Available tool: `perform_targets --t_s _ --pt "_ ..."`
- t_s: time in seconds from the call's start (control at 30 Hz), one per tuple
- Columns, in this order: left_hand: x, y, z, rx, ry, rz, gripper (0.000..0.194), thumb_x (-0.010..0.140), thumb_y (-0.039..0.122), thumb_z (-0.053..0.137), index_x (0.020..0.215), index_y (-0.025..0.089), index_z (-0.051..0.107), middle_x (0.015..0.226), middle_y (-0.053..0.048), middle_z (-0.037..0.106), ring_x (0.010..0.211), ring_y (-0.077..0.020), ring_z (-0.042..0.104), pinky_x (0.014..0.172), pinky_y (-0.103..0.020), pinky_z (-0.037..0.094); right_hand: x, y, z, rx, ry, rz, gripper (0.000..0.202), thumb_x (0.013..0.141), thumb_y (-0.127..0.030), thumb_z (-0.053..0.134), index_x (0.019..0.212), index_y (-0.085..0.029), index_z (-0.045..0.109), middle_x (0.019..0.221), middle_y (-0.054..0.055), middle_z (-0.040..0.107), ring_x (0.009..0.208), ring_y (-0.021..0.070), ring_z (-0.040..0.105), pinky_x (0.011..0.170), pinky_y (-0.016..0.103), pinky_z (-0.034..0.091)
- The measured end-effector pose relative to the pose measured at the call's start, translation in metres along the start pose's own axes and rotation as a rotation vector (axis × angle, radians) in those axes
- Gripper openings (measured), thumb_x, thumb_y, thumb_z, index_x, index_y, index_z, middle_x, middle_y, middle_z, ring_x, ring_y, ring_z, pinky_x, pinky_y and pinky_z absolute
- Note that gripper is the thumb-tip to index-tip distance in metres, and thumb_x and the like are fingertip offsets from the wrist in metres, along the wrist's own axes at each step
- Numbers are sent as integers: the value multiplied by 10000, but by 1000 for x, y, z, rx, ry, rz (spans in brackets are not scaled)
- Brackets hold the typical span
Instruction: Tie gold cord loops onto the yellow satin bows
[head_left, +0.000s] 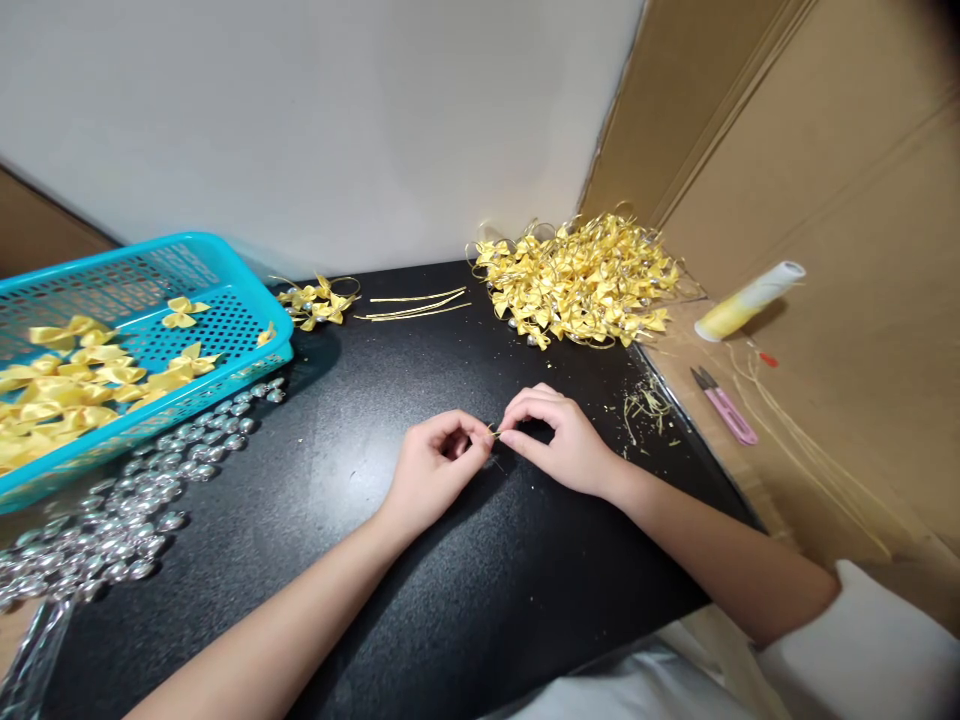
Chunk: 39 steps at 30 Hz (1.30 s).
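Note:
My left hand (442,455) and my right hand (551,435) meet over the middle of the black tabletop (322,520). Both pinch a short piece of gold cord (495,434), which shows only in the small gap between the fingertips. The rest of the cord is hidden by my fingers. Beyond my hands, several straight gold cords (416,305) lie side by side. Left of them sits a small group of yellow bows with cord loops (319,302). A large heap of such bows (581,280) stands at the back right.
A turquoise basket (281,330) with loose yellow bows (67,400) is on the left. Silver bells or beads (142,500) spread along its front. Pink thread snips (724,405), a spool tube (750,300) and cord scraps (649,405) lie on the right. A white wall (322,120) rises behind.

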<state>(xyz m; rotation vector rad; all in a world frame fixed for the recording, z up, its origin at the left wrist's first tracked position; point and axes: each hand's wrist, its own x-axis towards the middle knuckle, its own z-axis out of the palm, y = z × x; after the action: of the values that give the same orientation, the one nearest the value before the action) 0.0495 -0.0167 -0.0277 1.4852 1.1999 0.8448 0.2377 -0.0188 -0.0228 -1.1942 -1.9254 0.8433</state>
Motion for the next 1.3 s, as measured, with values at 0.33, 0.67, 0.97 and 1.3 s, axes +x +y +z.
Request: perform_targets --t_s 0.33,0.67,0.97,1.3 --pt "0 1 0 -4 -20 -12 164 754 295 635 692 145 653 574 15 548 528 -97 430 528 -224 341 0 -2 -2 -83 26 -38 44 840 -170 652 818 -206 640 868 30 689 877 200 589 825 385 404" --pt "0 1 0 15 -36 -19 145 754 276 624 692 146 645 598 10 572 535 -97 433 530 -222 341 0 -2 -1 -123 46 -92 124 880 -145 588 772 -204 571 822 14 660 847 185 570 808 362 364" --pt "1 2 0 22 -53 -39 161 751 289 616 686 143 636 589 11 557 537 -99 428 537 -227 336 -1 -2 -1 -153 35 -114 122 939 -188 519 828 -202 568 879 26 654 889 191 561 812 363 352" --pt "0 2 0 15 -33 -36 176 751 310 613 704 143 643 606 1 567 552 -113 453 551 -242 352 -1 -3 1 -96 64 -41 83 856 -178 614 781 -211 609 821 17 671 848 196 581 807 374 392"
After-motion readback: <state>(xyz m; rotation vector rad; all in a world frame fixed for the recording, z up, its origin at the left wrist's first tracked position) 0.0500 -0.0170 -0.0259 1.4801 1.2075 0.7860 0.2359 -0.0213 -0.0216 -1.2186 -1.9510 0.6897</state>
